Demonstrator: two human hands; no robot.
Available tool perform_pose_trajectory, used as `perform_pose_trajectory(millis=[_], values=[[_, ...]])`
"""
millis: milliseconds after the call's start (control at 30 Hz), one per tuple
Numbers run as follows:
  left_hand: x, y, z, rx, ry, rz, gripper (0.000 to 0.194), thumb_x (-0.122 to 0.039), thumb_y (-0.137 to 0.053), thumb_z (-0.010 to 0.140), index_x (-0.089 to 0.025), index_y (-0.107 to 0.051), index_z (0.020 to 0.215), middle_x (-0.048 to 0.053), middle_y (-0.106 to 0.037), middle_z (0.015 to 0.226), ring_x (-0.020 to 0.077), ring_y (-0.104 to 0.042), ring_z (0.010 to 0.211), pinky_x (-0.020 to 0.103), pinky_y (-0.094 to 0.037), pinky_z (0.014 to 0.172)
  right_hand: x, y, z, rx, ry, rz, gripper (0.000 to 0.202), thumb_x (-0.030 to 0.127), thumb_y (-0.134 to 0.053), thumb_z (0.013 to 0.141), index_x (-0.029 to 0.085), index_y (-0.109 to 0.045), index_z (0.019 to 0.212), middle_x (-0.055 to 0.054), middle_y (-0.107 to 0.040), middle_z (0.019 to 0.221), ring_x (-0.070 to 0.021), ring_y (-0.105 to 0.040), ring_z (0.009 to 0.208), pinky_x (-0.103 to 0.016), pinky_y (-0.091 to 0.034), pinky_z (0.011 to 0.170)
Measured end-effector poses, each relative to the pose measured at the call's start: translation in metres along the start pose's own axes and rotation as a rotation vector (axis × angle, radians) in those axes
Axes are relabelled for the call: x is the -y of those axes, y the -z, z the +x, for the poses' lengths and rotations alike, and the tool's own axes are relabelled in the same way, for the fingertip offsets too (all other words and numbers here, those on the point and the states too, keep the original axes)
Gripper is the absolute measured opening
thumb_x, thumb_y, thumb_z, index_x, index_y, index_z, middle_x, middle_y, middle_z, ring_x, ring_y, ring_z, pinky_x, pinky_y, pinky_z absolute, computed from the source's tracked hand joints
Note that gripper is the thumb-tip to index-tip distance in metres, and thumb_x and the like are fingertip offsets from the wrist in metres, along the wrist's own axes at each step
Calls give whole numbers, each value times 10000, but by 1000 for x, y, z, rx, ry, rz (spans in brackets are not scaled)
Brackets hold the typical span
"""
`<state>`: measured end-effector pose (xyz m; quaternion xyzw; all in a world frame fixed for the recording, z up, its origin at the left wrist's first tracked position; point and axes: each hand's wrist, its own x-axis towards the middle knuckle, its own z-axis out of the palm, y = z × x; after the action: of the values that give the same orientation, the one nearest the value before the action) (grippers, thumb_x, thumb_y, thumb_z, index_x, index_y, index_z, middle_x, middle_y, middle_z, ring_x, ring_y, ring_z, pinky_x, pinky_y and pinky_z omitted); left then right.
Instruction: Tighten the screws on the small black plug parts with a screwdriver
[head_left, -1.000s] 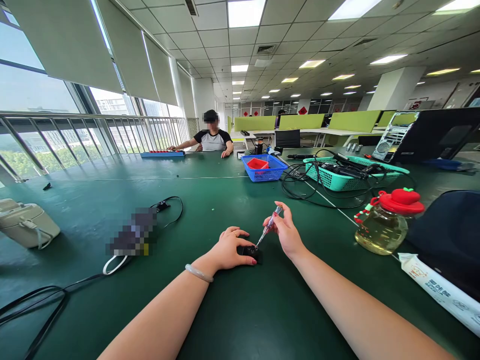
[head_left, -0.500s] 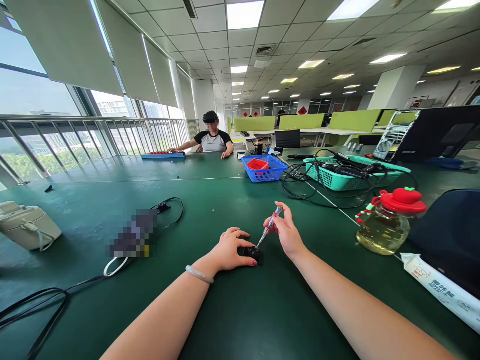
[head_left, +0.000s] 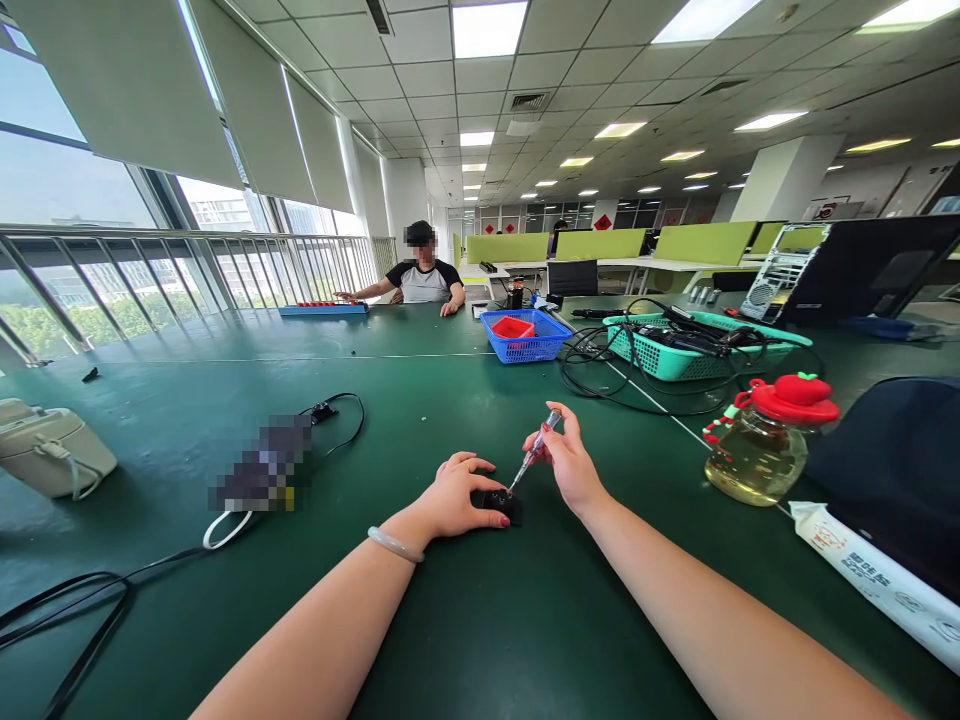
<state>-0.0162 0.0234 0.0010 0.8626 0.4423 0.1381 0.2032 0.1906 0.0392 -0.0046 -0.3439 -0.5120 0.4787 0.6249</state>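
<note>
A small black block-like part (head_left: 498,503) lies on the dark green table (head_left: 480,620) in front of me. Around its left side my left hand (head_left: 457,498) is closed, thumb on the near edge and fingers on the far edge. My right hand (head_left: 571,462) grips a screwdriver (head_left: 534,452) with a clear handle, slanting down to the left. Its tip meets the top of the black part near the right end. What exactly the tip sits in is too small to make out.
At right stand a red-lidded jar (head_left: 765,450), a white packet (head_left: 877,575) and a dark cap-like object (head_left: 892,450). Farther back are a blue basket (head_left: 529,348) and a green basket (head_left: 675,365) with cables. A blurred item (head_left: 262,465) lies left; a person (head_left: 426,275) sits opposite.
The whole view has shifted slightly. Both hands keep the same grip, and the screwdriver tip stays at the black part.
</note>
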Motion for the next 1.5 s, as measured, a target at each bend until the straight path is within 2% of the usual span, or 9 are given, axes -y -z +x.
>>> perform_pose_trajectory(millis=[400,967,1200,1500], values=[[3,-1,1,-6,-4,-3,501,-607,-751,663,-380,-719,1109,42,-563,1359,361,-318,1365,552,-235,1139,1,0,0,3,-14,-7,608,558,-621,799,280,-339,1260,52,-640,672,-174,-602,632,-329,-491,652],[1,-1,0,-12,5,-5,487,-598,-753,666,-395,-716,1107,39,-561,1360,358,-313,1371,559,-231,1137,0,1,0,-24,-5,-27,590,481,-619,802,262,-361,1285,39,-654,677,-189,-627,658,-360,-510,678],[3,-2,0,2,7,-15,490,-611,-744,668,-404,-712,1110,31,-552,1374,362,-297,1380,564,-223,1141,4,-1,0,-30,2,-93,634,543,-641,792,258,-393,1301,37,-642,662,-212,-662,720,-379,-515,717],[3,-3,0,-20,-12,-3,503,-617,-747,662,-385,-717,1108,48,-566,1354,358,-331,1360,560,-248,1129,8,-1,0,-38,0,-115,678,556,-688,762,245,-422,1302,43,-646,643,-197,-656,653,-398,-529,730]])
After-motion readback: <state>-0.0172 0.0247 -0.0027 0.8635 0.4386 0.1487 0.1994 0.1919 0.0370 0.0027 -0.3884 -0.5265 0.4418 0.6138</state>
